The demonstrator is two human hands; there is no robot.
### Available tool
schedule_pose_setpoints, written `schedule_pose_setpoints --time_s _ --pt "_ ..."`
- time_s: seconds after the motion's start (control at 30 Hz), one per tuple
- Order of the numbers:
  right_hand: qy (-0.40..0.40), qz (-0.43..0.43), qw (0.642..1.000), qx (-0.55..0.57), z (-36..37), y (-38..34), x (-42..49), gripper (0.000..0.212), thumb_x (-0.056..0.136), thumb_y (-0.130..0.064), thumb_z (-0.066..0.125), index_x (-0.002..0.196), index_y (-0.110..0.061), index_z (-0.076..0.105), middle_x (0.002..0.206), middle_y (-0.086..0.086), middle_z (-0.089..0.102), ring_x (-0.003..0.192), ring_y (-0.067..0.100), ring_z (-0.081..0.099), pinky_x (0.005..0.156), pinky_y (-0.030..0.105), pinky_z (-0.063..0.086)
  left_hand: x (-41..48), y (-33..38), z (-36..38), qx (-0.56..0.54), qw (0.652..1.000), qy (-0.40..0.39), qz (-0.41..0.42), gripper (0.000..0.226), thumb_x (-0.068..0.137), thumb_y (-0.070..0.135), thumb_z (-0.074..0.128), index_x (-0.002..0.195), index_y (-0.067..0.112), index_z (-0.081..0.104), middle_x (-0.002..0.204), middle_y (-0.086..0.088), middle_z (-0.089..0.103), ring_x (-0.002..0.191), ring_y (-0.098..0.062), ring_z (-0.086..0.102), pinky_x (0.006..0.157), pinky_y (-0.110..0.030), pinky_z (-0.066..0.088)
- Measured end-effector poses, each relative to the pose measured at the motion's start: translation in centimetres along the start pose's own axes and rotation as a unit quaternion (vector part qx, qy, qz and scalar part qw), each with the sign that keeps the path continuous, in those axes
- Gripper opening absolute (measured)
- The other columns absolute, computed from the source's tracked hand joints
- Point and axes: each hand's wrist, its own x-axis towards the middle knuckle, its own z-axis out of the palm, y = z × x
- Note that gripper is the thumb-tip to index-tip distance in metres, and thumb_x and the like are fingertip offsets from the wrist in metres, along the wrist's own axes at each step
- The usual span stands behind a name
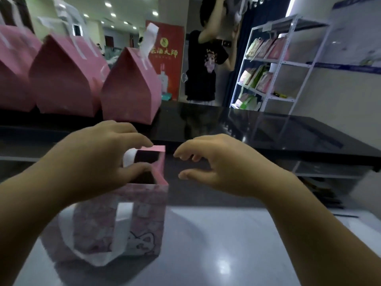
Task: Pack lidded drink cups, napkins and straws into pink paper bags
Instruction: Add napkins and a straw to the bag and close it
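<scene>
My left hand (92, 162) grips the mouth of the open pink bag (142, 213) on the counter (226, 244). My right hand (218, 168) hovers, fingers loose, empty. Probably the closing step: it must take the other rim.

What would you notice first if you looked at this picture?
The open pink bag stands front and centre on the pale table. The left hand is spread over its mouth, and the right hand hovers empty just beside it. Behind them, on the dark counter at the upper left, three closed pink bags stand in a row like little houses.
</scene>
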Motion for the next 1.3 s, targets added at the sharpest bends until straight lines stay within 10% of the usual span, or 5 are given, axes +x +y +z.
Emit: schedule_pose_setpoints --time_s 0.37,0.93,1.3 --pt "-0.082 0.177 0.980 -0.034 -0.1 11.6 -21.4 0.040 0.087 -0.050 0.056 0.124 -0.037 0.049 0.117 -0.016 0.059 0.102 0.006 0.054 0.083 0.028 0.049 4.1 20.8 11.0 -0.108 0.988 -0.095 0.060 0.047 0.076 0.063 0.046 0.116 0.041 0.054 0.104 0.023 0.054 0.084 0.003 0.050 0.065 -0.011 0.039" --pt "-0.096 0.530 0.842 0.027 5.4 32.4 -40.0 0.038 0.087 -0.052 0.055 0.120 -0.035 0.051 0.113 -0.017 0.059 0.097 0.006 0.055 0.074 0.027 0.044 14.7 36.6 32.0 -0.240 0.937 -0.247 0.064 0.026 0.082 0.057 0.051 0.103 0.043 0.056 0.088 0.027 0.054 0.076 0.006 0.053 0.066 -0.016 0.042" --pt "-0.028 0.573 0.817 0.068 8.2 44.8 -46.4 0.069 0.093 -0.038 0.053 0.147 -0.015 0.018 0.150 0.004 0.025 0.133 0.023 0.023 0.104 0.036 0.033 20.1 47.6 39.8 -0.317 0.912 -0.258 0.033 0.030 0.089 0.038 0.052 0.119 0.033 0.055 0.118 0.015 0.050 0.108 -0.006 0.044 0.089 -0.017 0.035"
